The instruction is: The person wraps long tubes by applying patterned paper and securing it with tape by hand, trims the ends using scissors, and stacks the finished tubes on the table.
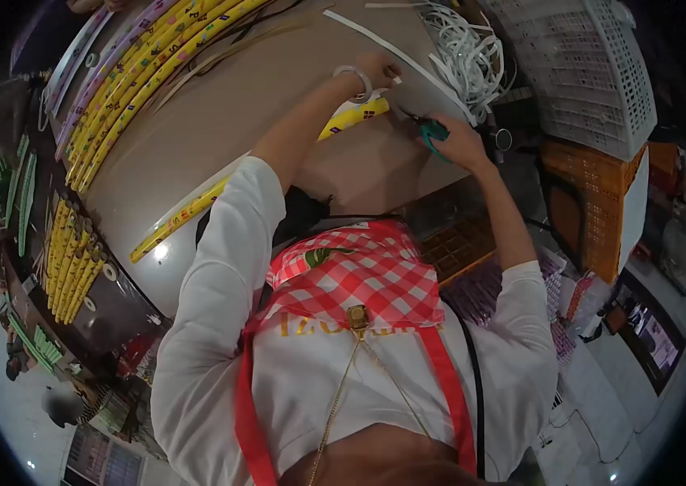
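My left hand (pixel 377 70), with a bracelet on the wrist, is closed in a pinch above the table; a small white piece (pixel 396 80) shows at its fingertips. Below it lies a long yellow printed tube (pixel 352 119), which passes under my left forearm and comes out again at the lower left. To the right, my right hand (pixel 462 146) is closed around scissors (pixel 435 131) with teal handles. Their dark blades point up and left, toward the tube's end, and stay apart from it.
A tangled pile of white strips (pixel 472 61) lies at the table's back right, beside a white plastic basket (pixel 577 73) and an orange crate (pixel 594 202). Several long yellow printed tubes (pixel 128 101) lie at the back left. Shorter yellow rolls (pixel 72 259) are stacked at the left.
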`<state>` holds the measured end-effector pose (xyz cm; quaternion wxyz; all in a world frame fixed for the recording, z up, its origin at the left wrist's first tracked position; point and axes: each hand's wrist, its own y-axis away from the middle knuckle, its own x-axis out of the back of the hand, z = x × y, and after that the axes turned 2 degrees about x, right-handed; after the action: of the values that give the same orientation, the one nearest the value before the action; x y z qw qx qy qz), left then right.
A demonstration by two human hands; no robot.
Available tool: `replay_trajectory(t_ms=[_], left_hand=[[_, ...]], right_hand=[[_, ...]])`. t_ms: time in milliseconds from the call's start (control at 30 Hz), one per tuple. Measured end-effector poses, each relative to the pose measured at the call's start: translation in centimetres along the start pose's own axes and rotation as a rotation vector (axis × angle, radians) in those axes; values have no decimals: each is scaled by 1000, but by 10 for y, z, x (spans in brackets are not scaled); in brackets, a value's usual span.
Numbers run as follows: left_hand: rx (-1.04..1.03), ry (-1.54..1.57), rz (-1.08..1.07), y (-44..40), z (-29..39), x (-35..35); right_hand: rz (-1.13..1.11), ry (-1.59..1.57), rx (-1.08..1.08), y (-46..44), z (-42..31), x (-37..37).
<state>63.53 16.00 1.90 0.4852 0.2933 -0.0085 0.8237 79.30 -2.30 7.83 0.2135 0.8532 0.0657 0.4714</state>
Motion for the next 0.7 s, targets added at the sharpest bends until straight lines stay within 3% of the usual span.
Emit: replay_trajectory(t_ms=[300,433,700], left_hand=[[-111,22,-48,-5,-2,1],[-3,66,-80,-3,1,3],[-24,96,-87,-4,-2,2]], right_hand=[[-114,56,12,-27,-4,2],[-155,24,0,-29,-11,8],[-167,-65,76,-45,6,-1]])
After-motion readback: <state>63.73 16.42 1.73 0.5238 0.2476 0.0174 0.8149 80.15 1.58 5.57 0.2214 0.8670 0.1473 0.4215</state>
